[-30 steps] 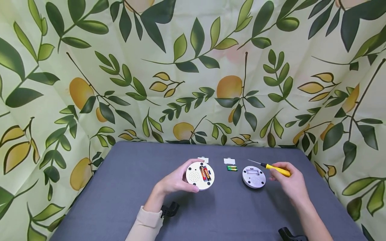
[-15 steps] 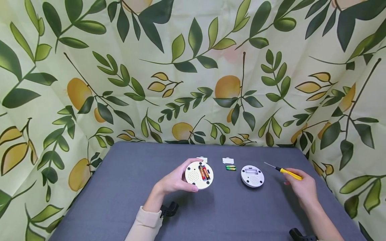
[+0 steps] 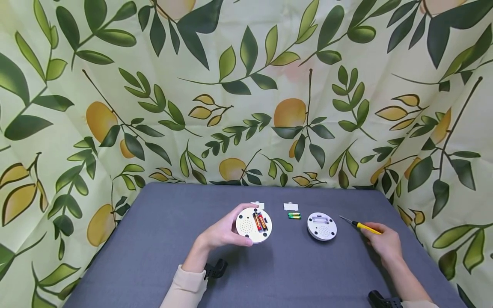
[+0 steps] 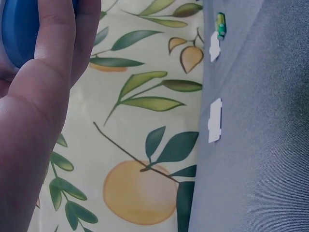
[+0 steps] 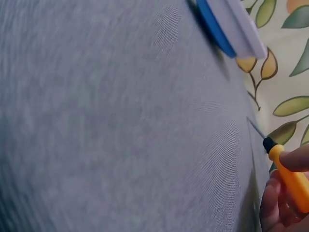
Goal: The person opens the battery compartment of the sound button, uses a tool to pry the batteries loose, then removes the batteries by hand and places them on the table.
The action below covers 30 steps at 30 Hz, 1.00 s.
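My left hand (image 3: 221,229) grips a round white device (image 3: 245,233) by its edge, raised above the table, underside facing me. Two red-and-black batteries (image 3: 259,222) lie side by side in its compartment. In the left wrist view, the device's blue part (image 4: 19,36) shows behind the fingers. My right hand (image 3: 386,244) holds a yellow-handled screwdriver (image 3: 368,228), its shaft pointing left and its tip apart from anything. Left of that tip, a second round device (image 3: 322,233) lies underside up on the table, with no batteries in its compartment. The right wrist view shows its blue-and-white side (image 5: 234,26).
Two green batteries (image 3: 294,215) lie together at mid-table. Behind them is a flat white battery cover (image 3: 291,206). Another white cover (image 3: 260,205) is partly hidden behind my left hand. A leaf-patterned cloth (image 3: 246,107) hangs beyond the grey table (image 3: 173,248).
My right hand has drawn the screwdriver rightward, away from the second device, then lowered it slightly. The left hand keeps holding its device in nearly the same spot.
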Motion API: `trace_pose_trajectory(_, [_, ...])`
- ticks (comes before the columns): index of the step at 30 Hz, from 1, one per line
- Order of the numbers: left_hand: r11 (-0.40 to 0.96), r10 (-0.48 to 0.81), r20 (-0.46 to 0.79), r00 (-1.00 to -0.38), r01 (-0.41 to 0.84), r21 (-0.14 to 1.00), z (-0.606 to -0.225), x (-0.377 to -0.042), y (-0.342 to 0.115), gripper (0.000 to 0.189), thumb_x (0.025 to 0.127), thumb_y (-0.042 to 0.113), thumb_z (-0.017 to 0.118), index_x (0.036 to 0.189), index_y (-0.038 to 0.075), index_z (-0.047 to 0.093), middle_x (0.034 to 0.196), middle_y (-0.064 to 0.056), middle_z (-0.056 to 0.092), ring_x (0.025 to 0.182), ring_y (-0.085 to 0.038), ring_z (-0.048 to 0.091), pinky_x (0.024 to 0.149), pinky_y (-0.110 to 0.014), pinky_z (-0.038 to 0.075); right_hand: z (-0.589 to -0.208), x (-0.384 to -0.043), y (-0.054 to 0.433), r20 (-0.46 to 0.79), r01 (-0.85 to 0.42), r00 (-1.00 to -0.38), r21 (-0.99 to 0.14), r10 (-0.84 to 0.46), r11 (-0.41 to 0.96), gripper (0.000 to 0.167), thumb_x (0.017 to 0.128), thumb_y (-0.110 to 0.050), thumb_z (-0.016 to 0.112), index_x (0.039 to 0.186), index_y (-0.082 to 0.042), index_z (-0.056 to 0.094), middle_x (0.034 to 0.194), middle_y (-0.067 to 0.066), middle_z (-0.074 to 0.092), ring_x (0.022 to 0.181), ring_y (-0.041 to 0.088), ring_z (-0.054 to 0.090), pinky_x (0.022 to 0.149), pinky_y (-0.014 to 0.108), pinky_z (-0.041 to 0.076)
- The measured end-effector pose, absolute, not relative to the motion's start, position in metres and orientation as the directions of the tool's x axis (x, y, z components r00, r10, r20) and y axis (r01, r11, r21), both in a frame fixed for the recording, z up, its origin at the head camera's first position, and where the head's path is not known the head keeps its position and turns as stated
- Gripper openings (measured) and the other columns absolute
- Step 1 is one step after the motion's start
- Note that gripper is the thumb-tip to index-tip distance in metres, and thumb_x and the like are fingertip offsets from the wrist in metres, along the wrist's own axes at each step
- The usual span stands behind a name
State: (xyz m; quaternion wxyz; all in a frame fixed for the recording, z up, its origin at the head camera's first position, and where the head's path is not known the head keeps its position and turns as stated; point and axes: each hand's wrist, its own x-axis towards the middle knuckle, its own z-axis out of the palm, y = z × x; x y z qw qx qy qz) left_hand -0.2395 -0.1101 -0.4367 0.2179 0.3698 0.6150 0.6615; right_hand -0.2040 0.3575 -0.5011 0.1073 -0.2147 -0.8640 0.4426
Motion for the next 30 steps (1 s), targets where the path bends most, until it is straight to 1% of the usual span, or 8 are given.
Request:
trace_pose_trajectory(2, [-0.152, 0.741, 0.224, -0.633, 0.166, 0.974, -0.437, -0.239, -0.11, 0.087, 0.08, 0.004, 0.08, 0.152, 0.004, 0.03, 0.143, -0.022, 0.041, 0.112, -0.024, 0.061, 0.091, -0.034, 0.055, -0.503, -0.206, 0.36, 0.019, 0.27, -0.892, -0.778, 0.451, 0.567, 0.039, 0.096, -0.013, 0.066, 0.125, 0.012, 0.062, 0.123, 0.033, 0.059, 0.09, 0.03, 0.061, 0.06, 0.023, 0.048])
trace_pose_trajectory(4, [-0.149, 0.74, 0.221, -0.635, 0.165, 0.975, -0.437, -0.239, -0.11, 0.086, 0.08, 0.003, 0.08, 0.152, 0.005, 0.031, 0.143, -0.022, 0.041, 0.112, -0.025, 0.062, 0.091, -0.034, 0.055, -0.504, -0.208, 0.362, 0.051, 0.256, -0.903, -0.735, 0.427, 0.628, 0.036, 0.094, -0.013, 0.068, 0.119, 0.012, 0.065, 0.115, 0.031, 0.064, 0.093, 0.037, 0.061, 0.063, 0.028, 0.046])
trace_pose_trajectory(8, [-0.136, 0.736, 0.209, -0.644, 0.161, 0.977, -0.437, -0.238, -0.113, 0.087, 0.08, 0.002, 0.079, 0.152, 0.003, 0.03, 0.139, -0.021, 0.044, 0.11, -0.024, 0.063, 0.091, -0.034, 0.055, -0.507, -0.212, 0.365, 0.11, 0.217, -0.923, -0.646, 0.37, 0.732, 0.031, 0.091, -0.013, 0.071, 0.109, 0.011, 0.069, 0.098, 0.026, 0.069, 0.089, 0.041, 0.062, 0.068, 0.039, 0.045])
trace_pose_trajectory(12, [-0.128, 0.727, 0.203, -0.656, 0.16, 0.979, -0.438, -0.237, -0.117, 0.087, 0.08, 0.001, 0.079, 0.152, 0.001, 0.03, 0.134, -0.021, 0.048, 0.106, -0.025, 0.064, 0.089, -0.033, 0.055, -0.507, -0.214, 0.365, 0.14, 0.185, -0.932, -0.61, 0.335, 0.77, 0.028, 0.091, -0.011, 0.069, 0.106, 0.013, 0.069, 0.096, 0.028, 0.068, 0.088, 0.044, 0.062, 0.071, 0.048, 0.045])
trace_pose_trajectory(18, [-0.128, 0.721, 0.206, -0.662, 0.165, 0.978, -0.439, -0.237, -0.119, 0.084, 0.08, 0.001, 0.078, 0.15, 0.002, 0.032, 0.132, -0.02, 0.049, 0.104, -0.024, 0.065, 0.089, -0.033, 0.056, -0.506, -0.212, 0.366, 0.146, 0.178, -0.937, -0.586, 0.319, 0.791, 0.027, 0.09, -0.011, 0.07, 0.102, 0.013, 0.069, 0.093, 0.027, 0.068, 0.085, 0.045, 0.062, 0.068, 0.047, 0.045])
trace_pose_trajectory(23, [-0.114, 0.709, 0.21, -0.673, 0.184, 0.976, -0.44, -0.237, -0.121, 0.087, 0.08, 0.005, 0.081, 0.151, 0.002, 0.031, 0.132, -0.018, 0.049, 0.104, -0.024, 0.064, 0.088, -0.032, 0.056, -0.494, -0.211, 0.362, 0.157, 0.168, -0.936, -0.584, 0.314, 0.794, 0.031, 0.092, -0.013, 0.068, 0.108, 0.014, 0.067, 0.098, 0.028, 0.069, 0.09, 0.046, 0.062, 0.07, 0.047, 0.046])
trace_pose_trajectory(26, [-0.113, 0.704, 0.208, -0.679, 0.182, 0.977, -0.441, -0.236, -0.123, 0.089, 0.079, 0.005, 0.081, 0.152, 0.002, 0.03, 0.132, -0.018, 0.049, 0.105, -0.023, 0.063, 0.088, -0.033, 0.056, -0.481, -0.209, 0.354, 0.181, 0.145, -0.934, -0.594, 0.308, 0.791, 0.033, 0.095, -0.015, 0.066, 0.113, 0.013, 0.067, 0.101, 0.028, 0.068, 0.091, 0.042, 0.061, 0.069, 0.043, 0.045])
trace_pose_trajectory(30, [-0.124, 0.704, 0.215, -0.677, 0.182, 0.976, -0.441, -0.238, -0.125, 0.089, 0.08, 0.006, 0.081, 0.152, 0.0, 0.028, 0.132, -0.019, 0.048, 0.105, -0.024, 0.064, 0.087, -0.033, 0.056, -0.462, -0.204, 0.337, 0.238, 0.068, -0.935, -0.61, 0.264, 0.79, 0.035, 0.099, -0.022, 0.065, 0.117, 0.008, 0.067, 0.106, 0.025, 0.067, 0.094, 0.036, 0.059, 0.07, 0.039, 0.042])
